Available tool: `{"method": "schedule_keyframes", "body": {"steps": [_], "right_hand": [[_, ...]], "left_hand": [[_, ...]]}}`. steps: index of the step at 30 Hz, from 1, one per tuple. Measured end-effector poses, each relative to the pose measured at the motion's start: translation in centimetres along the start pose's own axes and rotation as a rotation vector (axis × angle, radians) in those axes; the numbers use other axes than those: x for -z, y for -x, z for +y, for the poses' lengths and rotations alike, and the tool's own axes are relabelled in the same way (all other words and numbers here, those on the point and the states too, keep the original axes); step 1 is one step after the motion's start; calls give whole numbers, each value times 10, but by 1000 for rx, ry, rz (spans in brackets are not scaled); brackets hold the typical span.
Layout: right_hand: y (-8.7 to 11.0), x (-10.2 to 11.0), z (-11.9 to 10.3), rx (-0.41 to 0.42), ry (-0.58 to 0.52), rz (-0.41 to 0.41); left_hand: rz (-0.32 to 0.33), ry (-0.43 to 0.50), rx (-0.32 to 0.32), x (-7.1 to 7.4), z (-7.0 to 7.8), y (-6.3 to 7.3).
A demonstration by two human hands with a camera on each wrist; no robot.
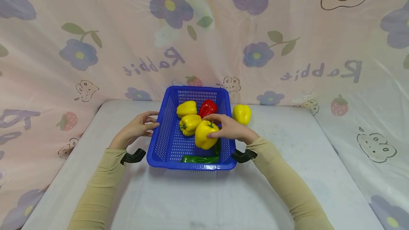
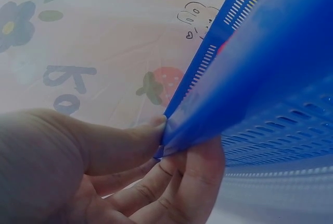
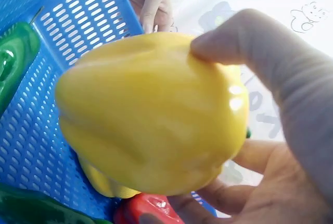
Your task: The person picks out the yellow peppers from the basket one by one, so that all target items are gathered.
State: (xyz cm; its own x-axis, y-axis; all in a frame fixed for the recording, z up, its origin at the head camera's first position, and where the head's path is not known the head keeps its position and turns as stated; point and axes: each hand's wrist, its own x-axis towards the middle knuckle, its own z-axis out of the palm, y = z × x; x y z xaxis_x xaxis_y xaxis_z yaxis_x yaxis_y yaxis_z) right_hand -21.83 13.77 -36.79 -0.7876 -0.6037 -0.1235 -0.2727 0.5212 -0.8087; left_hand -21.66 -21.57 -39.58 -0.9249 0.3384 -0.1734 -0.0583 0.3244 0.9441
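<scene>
Rectangular blue perforated plastic basket (image 1: 191,165) sits on the white-covered bench (image 1: 204,201). Contents: two blocky glossy yellow bell peppers, one farther back (image 1: 186,109) and one nearer (image 1: 190,125); a glossy red pepper (image 1: 208,108) near the far right corner; dark green elongated pepper (image 1: 199,159) material along the near and right sides, one piece or two not certain in the head view. Right hand (image 1: 231,129): grip closed about a large yellow bell pepper with a green stem (image 1: 206,137), thumb and fingers on opposite sides, held within the basket outline; contact with the contents below cannot be told. Left hand (image 1: 138,127): grip pinches the basket's left rim. A further yellow pepper (image 1: 242,114) stands outside, just beside the basket's right wall. Writing: mirror-reversed purple lettering (image 1: 153,62) on the floral sheet (image 1: 211,42) reads "Rabbi", final letter unclear; repeated at right.
</scene>
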Motion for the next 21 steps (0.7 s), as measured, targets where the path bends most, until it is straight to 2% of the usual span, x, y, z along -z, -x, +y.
{"method": "schedule_keyframes", "body": {"steps": [9, 15, 21], "right_hand": [[8, 6, -1, 64, -72, 41], [15, 14, -6, 60, -130, 108], [21, 21, -3, 68, -209, 131]], "left_hand": [[-1, -1, -4, 1, -1, 0], [-5, 8, -6, 0, -1, 1], [-5, 9, -12, 0, -1, 1]]}}
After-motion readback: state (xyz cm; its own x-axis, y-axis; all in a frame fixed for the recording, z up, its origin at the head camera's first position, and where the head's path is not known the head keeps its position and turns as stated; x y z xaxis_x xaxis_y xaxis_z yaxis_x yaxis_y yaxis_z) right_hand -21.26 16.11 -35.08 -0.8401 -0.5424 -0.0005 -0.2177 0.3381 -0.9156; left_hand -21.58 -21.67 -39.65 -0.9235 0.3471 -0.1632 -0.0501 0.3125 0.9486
